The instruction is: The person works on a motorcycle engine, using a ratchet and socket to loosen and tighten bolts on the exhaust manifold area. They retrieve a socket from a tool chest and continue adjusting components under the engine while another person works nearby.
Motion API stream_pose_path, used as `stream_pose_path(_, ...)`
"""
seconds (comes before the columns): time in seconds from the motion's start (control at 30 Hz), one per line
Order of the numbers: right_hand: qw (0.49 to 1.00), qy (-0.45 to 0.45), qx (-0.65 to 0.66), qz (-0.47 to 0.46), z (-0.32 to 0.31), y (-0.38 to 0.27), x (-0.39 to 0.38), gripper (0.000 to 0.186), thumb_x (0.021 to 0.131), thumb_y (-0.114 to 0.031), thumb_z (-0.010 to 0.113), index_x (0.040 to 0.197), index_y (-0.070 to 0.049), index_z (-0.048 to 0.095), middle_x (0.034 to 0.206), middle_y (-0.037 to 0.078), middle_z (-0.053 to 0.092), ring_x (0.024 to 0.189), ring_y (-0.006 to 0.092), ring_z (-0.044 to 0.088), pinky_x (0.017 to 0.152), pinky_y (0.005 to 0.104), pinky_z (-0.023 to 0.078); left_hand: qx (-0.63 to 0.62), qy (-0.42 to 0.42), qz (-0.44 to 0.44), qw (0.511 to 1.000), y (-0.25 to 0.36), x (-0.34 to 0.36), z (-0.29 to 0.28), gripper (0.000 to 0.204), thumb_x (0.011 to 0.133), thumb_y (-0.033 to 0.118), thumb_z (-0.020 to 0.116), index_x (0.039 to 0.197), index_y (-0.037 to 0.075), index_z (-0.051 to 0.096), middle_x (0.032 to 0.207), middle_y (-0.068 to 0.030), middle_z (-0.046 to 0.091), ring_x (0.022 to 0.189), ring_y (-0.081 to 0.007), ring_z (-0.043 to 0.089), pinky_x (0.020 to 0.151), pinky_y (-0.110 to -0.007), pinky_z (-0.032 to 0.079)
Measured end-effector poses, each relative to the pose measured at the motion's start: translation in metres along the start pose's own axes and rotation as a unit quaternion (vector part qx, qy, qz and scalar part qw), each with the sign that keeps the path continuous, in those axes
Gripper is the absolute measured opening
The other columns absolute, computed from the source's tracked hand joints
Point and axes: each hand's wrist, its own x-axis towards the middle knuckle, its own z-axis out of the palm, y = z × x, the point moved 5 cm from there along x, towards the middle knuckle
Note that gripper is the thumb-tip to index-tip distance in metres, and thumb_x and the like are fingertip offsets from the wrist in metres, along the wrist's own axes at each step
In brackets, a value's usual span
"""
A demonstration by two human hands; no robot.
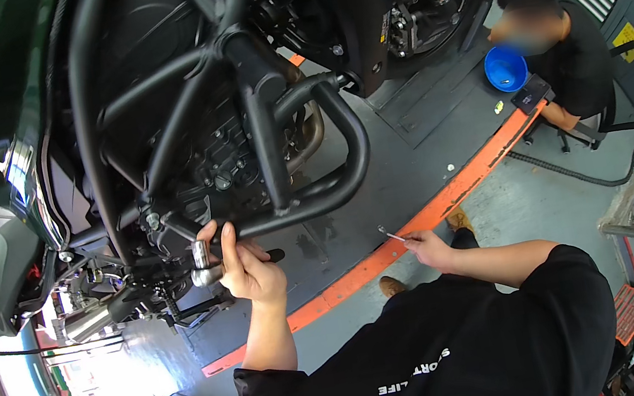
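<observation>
A dark motorcycle (174, 96) fills the upper left, fitted with a black tubular crash bar (350, 167). My left hand (252, 272) is at the crash bar's lower rear end, fingers bent around what looks like a ratchet wrench (207, 276). Its chrome head and socket stand out left of my fingers, and a black handle end shows to their right. Lower down, over the lift's orange edge, my right hand (429, 250) is closed on a slim silver tool (393, 234) pointing up and left. Its exact kind is too small to tell.
The motorcycle stands on a grey lift platform (411, 157) with an orange edge (348, 281). At the upper right a seated co-worker (577, 45) is beside a blue bucket (506, 69). A black hose (582, 177) curves across the floor; tools and parts clutter the right side.
</observation>
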Motion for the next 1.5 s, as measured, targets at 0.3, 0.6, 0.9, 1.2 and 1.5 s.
stream_pose_path(0.3,0.991,0.058,0.112,0.049,-0.012,-0.017,-0.033,0.021,0.106,-0.017,0.048,0.117,0.0,0.054,0.069,-0.001,0.045,0.045,0.0098,0.036,0.043,0.0277,0.03,-0.104,-0.09,-0.04,0.99,0.02,-0.096,-0.021,0.035,0.093,-0.014,0.048,0.119,-0.004,0.069,0.115,-0.0199,0.062,0.06,-0.0134,0.055,0.064,-0.03,0.051)
stream_pose_path(0.6,0.987,0.119,0.108,0.024,0.003,-0.03,-0.032,0.028,0.103,-0.023,0.055,0.115,0.002,0.06,0.072,0.0,0.047,0.049,0.0104,0.039,0.044,0.0285,0.03,-0.232,-0.341,-0.666,0.621,-0.066,-0.297,0.018,0.03,0.102,0.004,0.046,0.118,0.001,0.071,0.097,-0.0048,0.062,0.048,-0.0102,0.048,0.048,-0.027,0.043)
stream_pose_path(0.9,0.978,0.148,0.145,0.023,-0.019,-0.018,-0.028,0.03,0.1,-0.025,0.058,0.115,0.0,0.063,0.077,0.001,0.051,0.057,0.0094,0.042,0.048,0.0267,0.033,-0.231,-0.369,-0.707,0.557,-0.083,-0.333,0.03,0.029,0.102,0.006,0.046,0.123,0.002,0.066,0.1,-0.0068,0.062,0.048,-0.0099,0.049,0.047,-0.027,0.043)
stream_pose_path(1.2,0.956,0.124,0.255,0.077,-0.017,0.011,-0.034,0.028,0.1,-0.023,0.058,0.113,0.002,0.057,0.075,0.001,0.05,0.05,0.0076,0.039,0.044,0.0265,0.03,-0.16,-0.428,-0.725,0.516,-0.083,-0.332,0.039,0.029,0.102,0.007,0.046,0.122,0.003,0.067,0.099,-0.0046,0.061,0.048,-0.0079,0.048,0.047,-0.026,0.042)
stream_pose_path(1.5,0.963,0.105,0.236,0.078,-0.038,0.009,0.001,0.017,0.101,-0.018,0.055,0.105,-0.002,0.057,0.078,0.0,0.049,0.055,0.0078,0.041,0.048,0.026,0.031,-0.116,-0.473,-0.684,0.543,-0.085,-0.297,0.063,0.03,0.102,0.006,0.045,0.123,-0.001,0.066,0.097,-0.0042,0.061,0.048,-0.0075,0.048,0.046,-0.026,0.043)
